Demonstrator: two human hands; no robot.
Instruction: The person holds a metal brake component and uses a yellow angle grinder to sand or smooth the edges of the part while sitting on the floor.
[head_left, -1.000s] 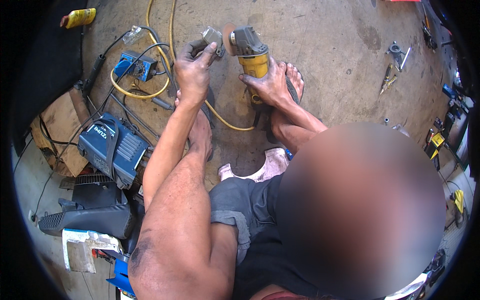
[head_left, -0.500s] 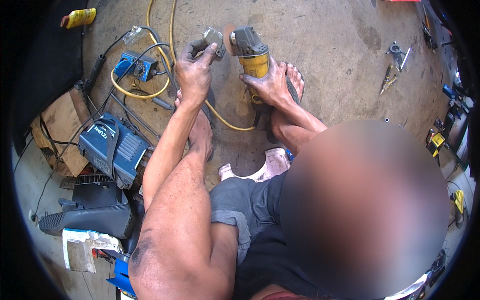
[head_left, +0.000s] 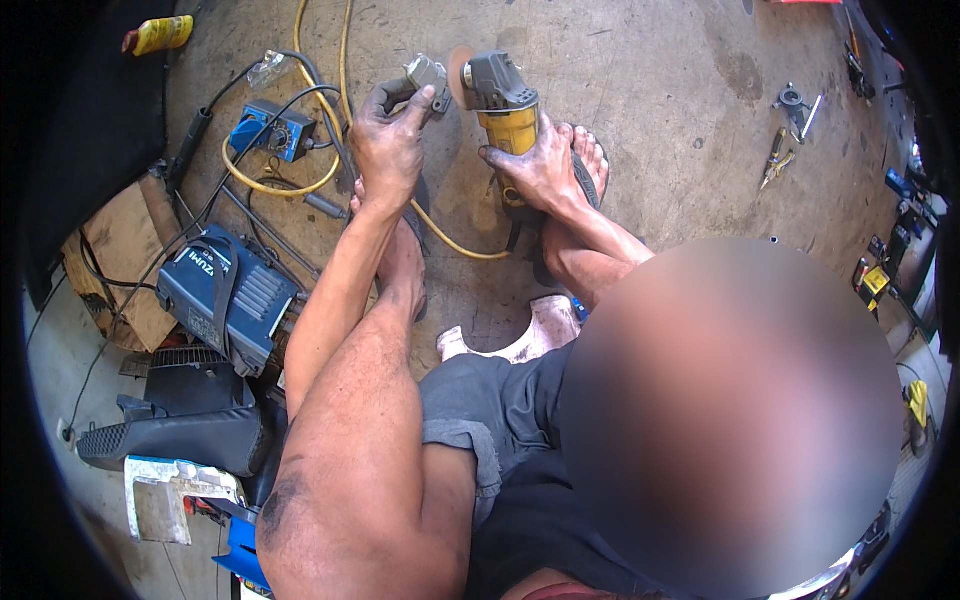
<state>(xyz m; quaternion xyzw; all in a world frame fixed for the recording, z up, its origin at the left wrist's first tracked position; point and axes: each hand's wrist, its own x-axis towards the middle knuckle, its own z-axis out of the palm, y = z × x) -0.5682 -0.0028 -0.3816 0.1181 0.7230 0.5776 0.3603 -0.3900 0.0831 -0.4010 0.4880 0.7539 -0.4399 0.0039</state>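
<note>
Between its thumb and fingers my left hand (head_left: pixel 390 135) pinches a small grey metal part (head_left: pixel 428 78), blocky and irregular in shape. My right hand (head_left: pixel 535 165) is wrapped round the yellow body of an angle grinder (head_left: pixel 510 130) with a dark grey head. The grinder's thin reddish-brown disc (head_left: pixel 459 78) faces the metal part, very close to its right side; whether they touch I cannot tell. From the grinder's lower end a yellow cord (head_left: pixel 450 240) runs off to the left. Some right-hand fingers are hidden behind the tool.
On the left lie a blue control box (head_left: pixel 275 130), tangled cables, a blue machine (head_left: pixel 225 295) with a strap, and a black motorcycle-type seat (head_left: pixel 180 435). Pliers (head_left: pixel 777 158) and a small metal fitting (head_left: pixel 790 97) rest on the concrete at right. A yellow bottle (head_left: pixel 160 36) lies far left.
Almost nothing differs. The grinder's head and the metal part have shifted very slightly; both hands keep their holds.
</note>
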